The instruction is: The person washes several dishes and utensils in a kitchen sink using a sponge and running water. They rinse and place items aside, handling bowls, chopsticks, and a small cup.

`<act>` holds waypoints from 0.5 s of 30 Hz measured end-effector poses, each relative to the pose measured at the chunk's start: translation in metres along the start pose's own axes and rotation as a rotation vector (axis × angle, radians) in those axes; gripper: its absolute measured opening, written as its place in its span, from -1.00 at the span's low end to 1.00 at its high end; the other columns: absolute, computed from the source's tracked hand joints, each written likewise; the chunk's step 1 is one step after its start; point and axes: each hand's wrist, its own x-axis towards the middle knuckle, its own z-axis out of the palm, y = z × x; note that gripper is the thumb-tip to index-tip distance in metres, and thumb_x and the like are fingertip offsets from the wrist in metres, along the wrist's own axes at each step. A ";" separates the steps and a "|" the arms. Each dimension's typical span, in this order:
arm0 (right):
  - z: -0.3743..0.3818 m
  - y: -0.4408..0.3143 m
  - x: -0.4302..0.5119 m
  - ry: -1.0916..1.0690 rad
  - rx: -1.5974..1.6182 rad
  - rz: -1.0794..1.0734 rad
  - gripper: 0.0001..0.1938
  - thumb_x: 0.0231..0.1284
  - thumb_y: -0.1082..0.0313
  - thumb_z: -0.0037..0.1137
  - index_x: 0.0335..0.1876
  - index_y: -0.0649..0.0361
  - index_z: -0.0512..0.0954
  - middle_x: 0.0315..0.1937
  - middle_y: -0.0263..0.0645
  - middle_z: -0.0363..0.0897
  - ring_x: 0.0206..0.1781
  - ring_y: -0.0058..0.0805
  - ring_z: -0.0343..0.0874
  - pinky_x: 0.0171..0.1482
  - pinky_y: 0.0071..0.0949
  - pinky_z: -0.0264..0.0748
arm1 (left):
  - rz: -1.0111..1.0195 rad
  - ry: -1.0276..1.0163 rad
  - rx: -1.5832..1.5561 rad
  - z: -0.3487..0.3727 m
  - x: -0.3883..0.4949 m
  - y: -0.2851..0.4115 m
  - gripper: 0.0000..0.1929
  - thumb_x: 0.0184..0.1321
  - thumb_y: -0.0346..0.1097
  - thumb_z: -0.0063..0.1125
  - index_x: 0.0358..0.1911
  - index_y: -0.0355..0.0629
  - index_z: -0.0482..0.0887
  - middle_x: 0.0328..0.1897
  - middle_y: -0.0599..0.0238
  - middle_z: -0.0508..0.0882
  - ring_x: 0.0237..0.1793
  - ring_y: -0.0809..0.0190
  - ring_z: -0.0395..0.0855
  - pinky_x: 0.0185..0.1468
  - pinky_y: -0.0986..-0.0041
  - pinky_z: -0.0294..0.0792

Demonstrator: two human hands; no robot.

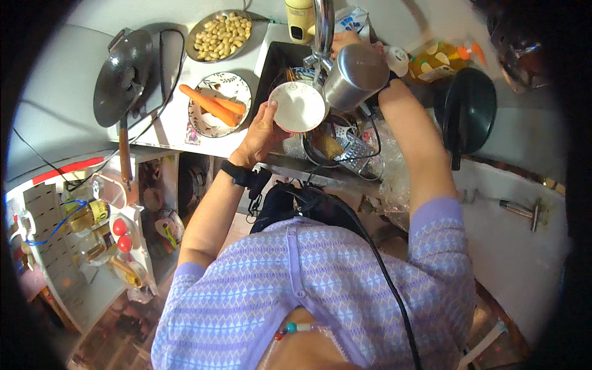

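My left hand [262, 132] grips the rim of a white bowl [299, 107], tilted over the dark sink [267, 62] beneath the faucet [324, 27]. My right hand [347, 41] is near the faucet, behind its metal cylinder [360, 74], which hides most of the fingers; whether it grips anything is unclear. Below the bowl, a metal grater [358, 148] and other dishes lie in the sink area. To the left, carrots [215, 107] rest on a leaf-patterned plate [195, 121]. Behind that plate, a metal pan [190, 39] holds peanuts in their shells [224, 37].
A wok [118, 78] with a wooden handle stands at the left among cables. Behind the sink are a yellow appliance [299, 18] and an orange-topped pump bottle [437, 60]. A dark pan [474, 111] is at the right. Shelves [51, 259] with bottles stand lower left.
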 end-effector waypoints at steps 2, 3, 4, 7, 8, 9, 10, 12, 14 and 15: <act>0.007 -0.013 -0.026 -0.010 -0.048 -0.133 -0.83 0.34 0.36 0.15 -0.19 0.29 0.69 -0.33 -0.39 0.68 -0.29 -0.68 0.57 -0.23 -0.55 0.52 | -0.010 0.013 -0.010 0.000 0.005 0.001 -0.36 0.40 0.27 -0.05 0.34 -0.02 0.32 0.20 0.27 0.52 0.09 0.20 0.57 0.07 0.26 0.51; 0.009 -0.019 -0.044 0.004 -0.099 -0.180 -0.83 0.34 0.36 0.14 -0.18 0.29 0.68 -0.31 -0.38 0.69 -0.27 -0.65 0.59 -0.21 -0.55 0.53 | -0.015 0.023 -0.007 0.000 0.007 0.000 -0.37 0.41 0.27 -0.06 0.33 -0.02 0.32 0.19 0.27 0.53 0.09 0.21 0.57 0.05 0.26 0.51; 0.010 -0.021 -0.071 -0.075 0.332 -0.202 -0.84 0.32 0.35 0.16 -0.14 0.26 0.67 -0.27 -0.34 0.70 -0.24 -0.56 0.63 -0.17 -0.49 0.55 | -0.013 0.024 -0.013 -0.002 0.010 0.000 -0.38 0.41 0.26 -0.06 0.33 -0.02 0.33 0.19 0.27 0.54 0.08 0.22 0.57 0.04 0.27 0.51; 0.034 -0.024 -0.147 0.054 -0.235 -0.667 -0.77 0.27 0.34 0.17 -0.01 0.19 0.62 -0.12 -0.21 0.69 -0.07 -0.35 0.66 -0.01 -0.34 0.56 | -0.055 -0.001 -0.079 -0.008 0.022 -0.003 -0.41 0.43 0.25 -0.08 0.32 -0.01 0.35 0.15 0.28 0.57 0.09 0.24 0.57 0.01 0.30 0.50; 0.047 -0.023 -0.168 0.044 -0.494 -0.690 -0.74 0.27 0.36 0.15 0.05 0.17 0.60 -0.06 -0.18 0.67 0.01 -0.30 0.65 0.07 -0.31 0.55 | -0.085 0.046 -0.064 -0.009 0.027 -0.006 -0.47 0.46 0.19 -0.13 0.28 -0.01 0.41 0.07 0.32 0.61 0.04 0.27 0.58 -0.04 0.32 0.50; 0.057 -0.019 -0.186 -0.083 -0.489 -0.557 -0.74 0.28 0.38 0.13 0.06 0.16 0.60 -0.04 -0.14 0.65 0.06 -0.26 0.63 0.11 -0.29 0.54 | -0.120 0.036 -0.062 -0.011 0.032 -0.008 -0.49 0.47 0.17 -0.15 0.27 0.00 0.43 0.05 0.33 0.62 0.03 0.28 0.58 -0.05 0.32 0.50; 0.067 -0.015 -0.203 -0.178 -0.593 -0.558 -0.74 0.29 0.40 0.11 0.07 0.14 0.60 -0.01 -0.10 0.64 0.10 -0.22 0.61 0.16 -0.28 0.53 | -0.157 0.026 -0.059 -0.014 0.038 -0.008 -0.51 0.47 0.16 -0.16 0.25 0.00 0.45 0.04 0.35 0.63 0.01 0.29 0.59 -0.06 0.33 0.50; 0.074 -0.010 -0.209 -0.253 -0.695 -0.706 -0.83 0.25 0.38 0.13 -0.08 0.13 0.59 -0.11 -0.08 0.63 0.02 -0.11 0.62 0.06 -0.19 0.53 | -0.187 -0.006 0.003 -0.015 0.043 -0.010 -0.53 0.47 0.13 -0.18 0.21 0.00 0.49 0.00 0.37 0.65 -0.02 0.30 0.60 -0.09 0.34 0.49; 0.083 -0.006 -0.204 -0.219 -0.783 -0.755 -0.92 0.20 0.36 0.14 -0.29 0.17 0.55 -0.31 -0.14 0.64 -0.15 -0.02 0.64 -0.13 -0.09 0.53 | -0.181 -0.007 0.081 -0.009 0.043 -0.012 -0.56 0.44 0.11 -0.14 0.15 0.00 0.54 -0.05 0.38 0.65 0.00 0.30 0.59 -0.10 0.34 0.47; 0.086 -0.005 -0.202 -0.192 -0.746 -0.763 -0.92 0.21 0.36 0.13 -0.31 0.17 0.54 -0.33 -0.13 0.63 -0.17 -0.03 0.64 -0.14 -0.09 0.53 | -0.174 -0.047 -0.097 -0.005 0.039 -0.013 -0.57 0.42 0.02 -0.05 0.23 -0.02 0.43 0.09 0.32 0.58 0.03 0.25 0.57 0.00 0.27 0.50</act>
